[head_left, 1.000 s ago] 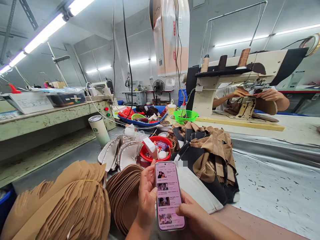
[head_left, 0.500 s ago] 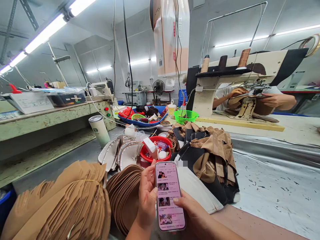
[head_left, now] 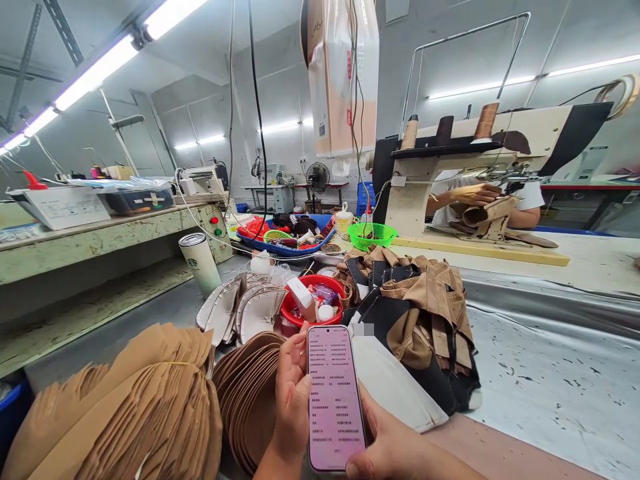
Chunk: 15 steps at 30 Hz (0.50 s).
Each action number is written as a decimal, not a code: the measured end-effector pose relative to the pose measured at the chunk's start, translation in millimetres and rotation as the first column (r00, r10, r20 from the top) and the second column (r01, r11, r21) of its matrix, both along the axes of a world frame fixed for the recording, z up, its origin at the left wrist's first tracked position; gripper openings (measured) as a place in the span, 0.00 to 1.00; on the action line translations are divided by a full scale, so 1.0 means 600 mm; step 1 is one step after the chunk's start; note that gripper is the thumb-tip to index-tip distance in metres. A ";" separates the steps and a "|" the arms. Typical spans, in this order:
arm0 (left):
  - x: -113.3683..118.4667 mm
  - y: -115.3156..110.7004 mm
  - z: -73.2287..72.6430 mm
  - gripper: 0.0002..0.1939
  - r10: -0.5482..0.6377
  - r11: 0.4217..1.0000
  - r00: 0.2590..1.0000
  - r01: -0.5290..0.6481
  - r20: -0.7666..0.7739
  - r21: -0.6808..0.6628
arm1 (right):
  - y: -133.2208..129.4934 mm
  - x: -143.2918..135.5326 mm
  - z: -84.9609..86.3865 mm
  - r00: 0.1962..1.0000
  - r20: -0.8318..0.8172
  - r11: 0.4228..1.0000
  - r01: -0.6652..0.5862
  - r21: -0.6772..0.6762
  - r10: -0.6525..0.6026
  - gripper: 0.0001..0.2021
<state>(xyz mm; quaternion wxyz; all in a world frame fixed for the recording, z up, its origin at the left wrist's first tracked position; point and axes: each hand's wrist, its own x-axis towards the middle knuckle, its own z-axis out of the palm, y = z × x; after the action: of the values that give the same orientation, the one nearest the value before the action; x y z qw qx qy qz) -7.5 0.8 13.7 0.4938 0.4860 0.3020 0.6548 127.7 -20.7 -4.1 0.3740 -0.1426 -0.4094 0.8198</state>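
A smartphone [head_left: 334, 400] with a pinkish screen of text lines is held upright in front of me. My left hand [head_left: 291, 393] grips its left edge, thumb along the side. My right hand [head_left: 383, 437] is wrapped around the lower right edge, its thumb at the bottom of the screen; most of its fingers are hidden behind the phone. Left of the phone lie a stack of curved brown pieces [head_left: 247, 400] and a big bundle of flat brown pieces [head_left: 150, 407]. To the right, brown and black sewn pieces [head_left: 425, 307] are heaped beside a white panel [head_left: 400, 380].
Beyond the phone stands a red bowl [head_left: 340, 312] of small items. A tumbler [head_left: 200, 265], a blue tray [head_left: 300, 248] and a green basket [head_left: 373, 235] are farther back. At the right, another person's hand [head_left: 475, 195] works at a sewing machine [head_left: 410, 193].
The phone screen has switched from a list with pictures to lines of text. My right thumb has moved down to the screen's bottom. The other person's brown piece has shifted at the machine.
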 end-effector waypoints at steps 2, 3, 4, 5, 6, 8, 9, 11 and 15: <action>-0.001 0.001 -0.001 0.20 -0.014 1.000 1.000 0.014 0.003 0.006 | 0.000 0.002 0.002 1.000 0.001 1.000 -0.009 -0.009 0.009 0.50; -0.001 0.001 -0.001 0.20 -0.020 1.000 1.000 0.020 0.002 0.010 | 0.000 0.003 0.002 1.000 0.010 1.000 -0.014 -0.014 0.014 0.50; -0.001 0.001 -0.001 0.20 -0.023 1.000 1.000 0.023 0.000 0.013 | 0.001 0.004 0.002 0.999 0.027 1.000 -0.023 -0.021 0.024 0.50; -0.001 0.001 -0.001 0.20 -0.024 1.000 1.000 0.024 -0.002 0.015 | 0.001 0.006 0.001 0.998 0.048 0.999 -0.035 -0.027 0.036 0.50; -0.001 0.001 -0.001 0.21 -0.022 1.000 1.000 0.022 -0.005 0.013 | 0.001 0.007 -0.002 0.997 0.068 0.999 -0.043 -0.032 0.045 0.50; -0.001 0.001 -0.001 0.21 -0.015 1.000 1.000 0.015 -0.009 0.010 | 0.000 0.008 -0.008 0.995 0.090 0.998 -0.043 -0.048 0.047 0.51; -0.001 0.001 -0.002 0.21 -0.013 1.000 1.000 0.014 -0.011 0.010 | 0.000 0.008 -0.013 0.995 0.093 0.997 -0.034 -0.065 0.040 0.50; -0.001 0.001 -0.004 0.21 -0.010 1.000 1.000 0.010 -0.012 0.017 | -0.001 0.005 -0.021 0.996 0.083 0.993 -0.009 -0.116 0.019 0.47; 0.000 0.003 -0.012 0.21 0.028 0.999 0.999 -0.027 -0.021 0.046 | 0.002 -0.005 -0.020 1.000 -0.023 0.959 0.002 -0.283 -0.009 0.32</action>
<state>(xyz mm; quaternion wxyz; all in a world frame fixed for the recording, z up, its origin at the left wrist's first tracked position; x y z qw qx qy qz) -7.6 2.9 6.4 0.4701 0.4999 0.2989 0.6631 124.4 -19.3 -16.3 0.3572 -0.1858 -0.2832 0.8705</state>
